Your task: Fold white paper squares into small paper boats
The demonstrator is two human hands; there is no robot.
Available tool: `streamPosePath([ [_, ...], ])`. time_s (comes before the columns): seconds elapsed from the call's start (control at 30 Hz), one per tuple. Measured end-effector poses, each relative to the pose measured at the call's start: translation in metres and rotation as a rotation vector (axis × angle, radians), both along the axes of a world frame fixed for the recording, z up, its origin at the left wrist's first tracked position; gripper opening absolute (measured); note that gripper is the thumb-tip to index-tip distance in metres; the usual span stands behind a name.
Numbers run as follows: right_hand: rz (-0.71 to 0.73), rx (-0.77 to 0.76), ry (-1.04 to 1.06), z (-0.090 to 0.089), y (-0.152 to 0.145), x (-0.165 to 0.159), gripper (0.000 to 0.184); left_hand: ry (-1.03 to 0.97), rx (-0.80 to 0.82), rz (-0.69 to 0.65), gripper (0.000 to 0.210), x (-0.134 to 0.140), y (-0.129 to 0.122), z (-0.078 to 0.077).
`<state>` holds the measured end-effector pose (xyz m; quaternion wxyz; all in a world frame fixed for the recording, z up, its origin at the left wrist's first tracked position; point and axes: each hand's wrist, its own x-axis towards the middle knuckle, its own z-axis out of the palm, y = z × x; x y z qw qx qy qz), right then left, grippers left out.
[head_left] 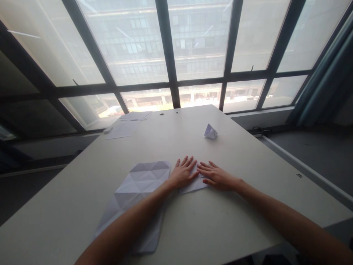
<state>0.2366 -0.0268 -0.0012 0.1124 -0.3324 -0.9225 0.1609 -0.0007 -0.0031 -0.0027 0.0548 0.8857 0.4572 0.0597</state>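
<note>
A folded piece of white paper [193,186] lies flat on the white table, partly hidden under both hands. My left hand [183,173] rests on its left side, palm down with the fingers spread. From the right, my right hand [217,176] presses on the paper's other side, its fingers stretched toward the left hand. The fingertips of the two hands are close together. Beneath and beside my left forearm is a larger creased sheet of paper [138,180], marked with a grid of triangular folds.
A small folded paper pyramid [210,131] stands farther back on the table [171,143]. Several white sheets [121,129] lie at the far left. Behind the table rise large framed windows [198,40], with a blue curtain [325,73] at the right.
</note>
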Motion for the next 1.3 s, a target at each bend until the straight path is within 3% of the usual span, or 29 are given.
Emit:
streamPosePath([
  [0.37, 0.003, -0.034, 0.063, 0.001, 0.000, -0.003, 0.051, 0.012, -0.016, -0.007, 0.066, 0.001, 0.000, 0.002],
  [0.9, 0.019, -0.091, 0.171, 0.023, -0.003, 0.001, 0.040, 0.033, -0.036, -0.051, 0.064, -0.002, 0.000, 0.006],
  [1.17, -0.084, -0.019, 0.286, 0.003, 0.003, -0.001, 0.032, 0.029, -0.048, -0.054, 0.064, -0.002, 0.000, 0.007],
  [1.3, -0.050, 0.091, 0.297, -0.002, 0.004, -0.004, 0.029, 0.020, -0.055, -0.054, 0.061, -0.002, 0.001, 0.007],
])
